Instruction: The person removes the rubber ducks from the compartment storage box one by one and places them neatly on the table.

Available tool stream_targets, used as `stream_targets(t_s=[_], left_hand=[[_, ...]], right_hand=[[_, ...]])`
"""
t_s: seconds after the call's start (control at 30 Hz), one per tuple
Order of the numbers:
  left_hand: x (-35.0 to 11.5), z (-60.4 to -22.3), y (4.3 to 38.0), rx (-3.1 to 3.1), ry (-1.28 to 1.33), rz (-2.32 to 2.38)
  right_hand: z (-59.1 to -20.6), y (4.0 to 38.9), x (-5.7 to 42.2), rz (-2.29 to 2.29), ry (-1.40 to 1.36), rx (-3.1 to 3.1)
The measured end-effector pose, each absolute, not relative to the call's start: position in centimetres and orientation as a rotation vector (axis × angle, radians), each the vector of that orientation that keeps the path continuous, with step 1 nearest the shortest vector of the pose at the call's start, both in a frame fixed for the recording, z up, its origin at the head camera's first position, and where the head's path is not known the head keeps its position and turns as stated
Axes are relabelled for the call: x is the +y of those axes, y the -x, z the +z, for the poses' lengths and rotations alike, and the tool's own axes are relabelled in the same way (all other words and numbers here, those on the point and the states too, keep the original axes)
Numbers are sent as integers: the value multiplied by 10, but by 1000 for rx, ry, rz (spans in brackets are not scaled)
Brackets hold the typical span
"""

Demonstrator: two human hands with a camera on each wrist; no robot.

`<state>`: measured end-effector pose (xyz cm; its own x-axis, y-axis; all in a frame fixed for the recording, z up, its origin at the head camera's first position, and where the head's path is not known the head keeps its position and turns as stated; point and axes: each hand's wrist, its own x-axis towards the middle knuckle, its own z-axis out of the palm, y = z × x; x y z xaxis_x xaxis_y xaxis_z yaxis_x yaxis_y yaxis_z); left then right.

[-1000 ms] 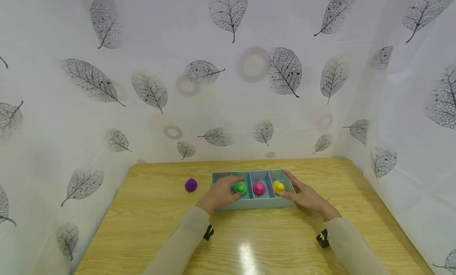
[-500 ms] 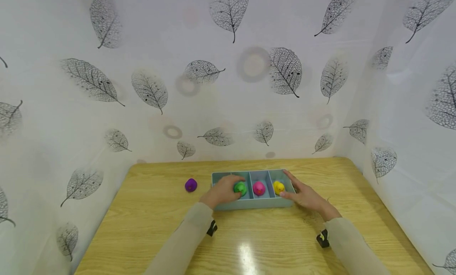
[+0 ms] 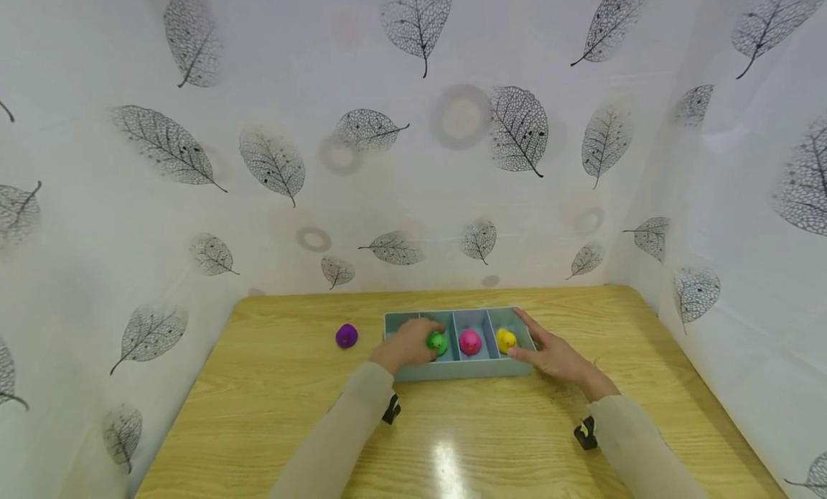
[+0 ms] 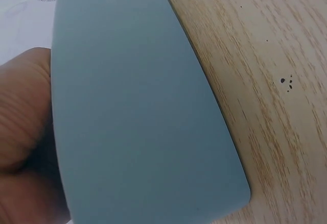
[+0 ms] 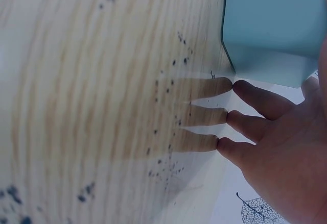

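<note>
While spanning right end of tray [image 3: 461, 370] w/ R hand [image 3: 557, 355], w/ fingers spread + extended, three fingertips on table [image 3: 271, 413] per R wrist cam, pinching green duck [image 3: 438, 343] in 2nd compt. from left, betw. thumb + fingers of L hand [image 3: 407, 342]. Seeing pink duck [image 3: 469, 342] in 3rd compt., yellow duck [image 3: 506, 340] in rightmost, just beside R thumb. Also seeing purple duck [image 3: 346, 335] on table, left of tray, apart from it.

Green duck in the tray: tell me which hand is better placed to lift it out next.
Probably the left hand: it is curled round the green duck. The right hand is at the tray's right end, with the pink duck between it and the green one.
</note>
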<state>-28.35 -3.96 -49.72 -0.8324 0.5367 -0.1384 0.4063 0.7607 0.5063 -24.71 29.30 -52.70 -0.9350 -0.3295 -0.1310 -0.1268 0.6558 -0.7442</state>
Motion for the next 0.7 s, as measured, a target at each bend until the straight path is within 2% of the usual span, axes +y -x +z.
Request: stream_targets(t_s=[0.7], left_hand=[[-36, -500, 285, 2691, -685, 654]], right_hand=[[-529, 248, 291, -1148, 351, 2619]])
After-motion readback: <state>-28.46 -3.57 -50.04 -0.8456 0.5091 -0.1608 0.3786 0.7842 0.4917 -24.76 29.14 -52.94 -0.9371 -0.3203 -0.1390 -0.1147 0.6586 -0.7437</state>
